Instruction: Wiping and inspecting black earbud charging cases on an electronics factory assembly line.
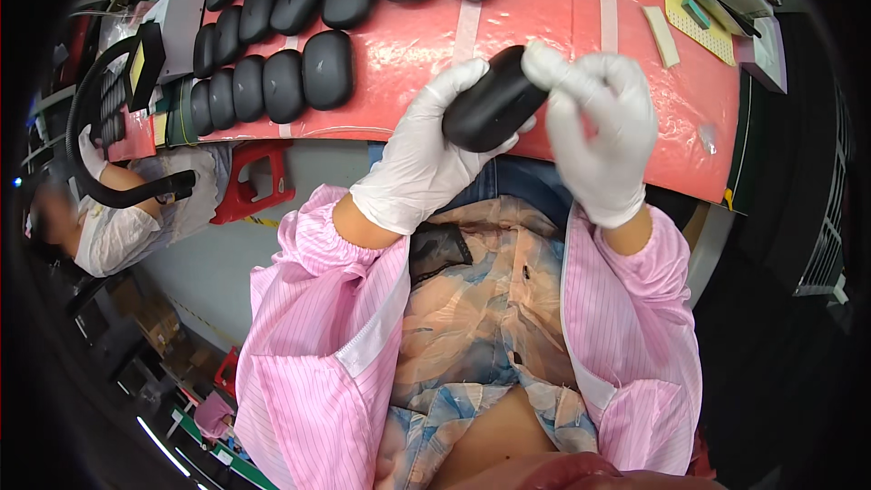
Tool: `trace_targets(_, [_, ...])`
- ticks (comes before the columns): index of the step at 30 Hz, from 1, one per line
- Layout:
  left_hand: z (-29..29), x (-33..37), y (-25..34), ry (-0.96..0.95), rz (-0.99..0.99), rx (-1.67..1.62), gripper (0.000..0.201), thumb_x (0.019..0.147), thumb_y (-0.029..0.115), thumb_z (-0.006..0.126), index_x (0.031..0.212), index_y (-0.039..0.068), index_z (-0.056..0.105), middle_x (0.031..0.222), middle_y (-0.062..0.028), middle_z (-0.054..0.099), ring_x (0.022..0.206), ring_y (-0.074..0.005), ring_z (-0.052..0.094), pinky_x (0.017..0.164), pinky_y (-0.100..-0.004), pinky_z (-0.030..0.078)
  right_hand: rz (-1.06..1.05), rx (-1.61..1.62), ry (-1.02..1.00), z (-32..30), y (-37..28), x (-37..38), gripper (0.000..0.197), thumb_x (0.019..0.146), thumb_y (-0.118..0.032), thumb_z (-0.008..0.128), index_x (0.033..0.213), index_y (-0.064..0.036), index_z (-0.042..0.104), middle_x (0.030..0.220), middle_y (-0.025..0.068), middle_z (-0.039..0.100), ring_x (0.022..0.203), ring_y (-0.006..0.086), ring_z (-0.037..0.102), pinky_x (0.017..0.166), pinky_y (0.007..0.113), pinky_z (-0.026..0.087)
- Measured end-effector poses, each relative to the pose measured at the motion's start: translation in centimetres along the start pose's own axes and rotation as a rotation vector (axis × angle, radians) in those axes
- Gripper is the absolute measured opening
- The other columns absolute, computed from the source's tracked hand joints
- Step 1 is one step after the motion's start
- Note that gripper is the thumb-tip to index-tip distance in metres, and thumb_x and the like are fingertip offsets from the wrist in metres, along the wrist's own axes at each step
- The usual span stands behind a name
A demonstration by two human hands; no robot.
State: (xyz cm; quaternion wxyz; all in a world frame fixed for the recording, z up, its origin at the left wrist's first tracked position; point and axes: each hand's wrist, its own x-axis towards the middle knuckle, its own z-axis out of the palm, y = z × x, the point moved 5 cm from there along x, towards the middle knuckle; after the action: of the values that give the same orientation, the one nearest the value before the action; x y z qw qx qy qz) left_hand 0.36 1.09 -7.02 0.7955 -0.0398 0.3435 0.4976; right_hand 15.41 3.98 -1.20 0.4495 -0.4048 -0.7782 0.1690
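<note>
Plainly, it is the left hand (pixel 422 145) that carries the weight here: gloved in white, its grip is closed around a black case (pixel 490 102), with the thumb along one side and fingertips just showing under the other. The right hand (pixel 603 127), gloved too, has its fingers bent and its fingertips against the upper right end of the case; it is blurred, and from where I stand I can't tell whether that grip pinches the end or only touches it.

The case itself is a smooth, rounded oblong, dark all over with a soft sheen along its side. It is tilted, one end down in the left palm and the other pointing up toward the right hand, and it is up in front of the person, by the near edge of the red surface (pixel 680 118).

Similar dark cases (pixel 327 70) lie in rows at the left and far side of that surface, several with a small faint mark on top. Pale tape strips (pixel 608 14) run across the red covering. Off to the left, past a curved black hose (pixel 145 192), another person (pixel 118 227) in pale clothing is near a red stool (pixel 254 183).
</note>
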Motion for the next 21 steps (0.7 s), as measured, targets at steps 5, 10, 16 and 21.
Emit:
trace_targets(5, [0.2, 0.3, -0.3, -0.094, -0.15, 0.048, 0.037, 0.094, 0.029, 0.057, 0.121, 0.004, 0.055, 0.108, -0.0119, 0.066, 0.086, -0.026, 0.069, 0.069, -0.0326, 0.058, 0.302, 0.33, -0.028, 0.8, 2.4, -0.3, 0.027, 0.081, 0.004, 0.058, 0.103, -0.0042, 0.072, 0.084, 0.008, 0.063, 0.079, 0.0175, 0.061, 0.072, 0.029, 0.05])
trace_targets(10, [3.0, -0.3, 1.5, -0.148, 0.464, 0.831, 0.072, 0.08, -0.003, 0.065, 0.145, 0.008, 0.035, 0.119, -0.0122, 0.061, 0.107, -0.0202, 0.062, 0.088, -0.0337, 0.055, 0.877, 0.889, 0.145, 1.2, 4.5, -2.4, 0.027, 0.094, -0.004, 0.053, 0.117, 0.0039, 0.065, 0.099, 0.0026, 0.063, 0.082, 0.0083, 0.053, 0.079, 0.022, 0.043])
trace_targets(16, [3.8, -1.3, 2.0, -0.071, 1.086, 1.619, 0.079, 0.073, -0.008, 0.072, 0.143, 0.007, 0.038, 0.116, -0.0118, 0.064, 0.104, -0.0189, 0.063, 0.089, -0.0295, 0.051, 0.115, 0.133, 0.008, 0.9, 0.4, -0.9, 0.034, 0.08, 0.002, 0.061, 0.112, -0.0071, 0.069, 0.089, 0.0078, 0.061, 0.082, 0.0197, 0.059, 0.075, 0.03, 0.046])
trace_targets(21, [4.6, -2.7, 2.9, -0.117, 1.348, 1.614, 0.08, 0.071, -0.003, 0.079, 0.14, 0.0, 0.038, 0.115, -0.0137, 0.065, 0.103, -0.0184, 0.065, 0.087, -0.0282, 0.052, 0.143, -0.002, 0.009, 0.7, -0.8, -0.6, 0.035, 0.079, 0.006, 0.06, 0.109, -0.0087, 0.07, 0.083, 0.0068, 0.056, 0.073, 0.019, 0.056, 0.068, 0.03, 0.045])
